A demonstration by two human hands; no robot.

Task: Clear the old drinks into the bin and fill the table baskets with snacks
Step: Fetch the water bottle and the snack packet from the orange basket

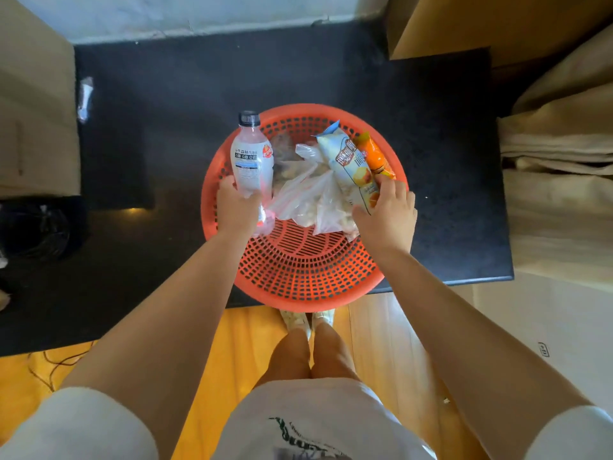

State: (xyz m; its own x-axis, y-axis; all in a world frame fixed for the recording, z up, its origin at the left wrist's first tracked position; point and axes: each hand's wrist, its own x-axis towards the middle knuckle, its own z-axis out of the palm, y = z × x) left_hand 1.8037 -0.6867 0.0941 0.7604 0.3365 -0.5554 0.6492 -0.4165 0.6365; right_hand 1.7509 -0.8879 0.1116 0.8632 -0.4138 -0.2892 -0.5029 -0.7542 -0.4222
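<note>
While hands grip bottle point(252, 157) and snack packets point(356, 167) | orange basket point(298, 277) holds clear bags point(311, 197)

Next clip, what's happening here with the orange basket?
A person stands over an orange basket on a dark table. The left hand grips a drink bottle by its lower part, upright over the basket. The right hand holds a pale blue snack packet beside an orange packet. Clear bags of snacks lie inside.
</note>
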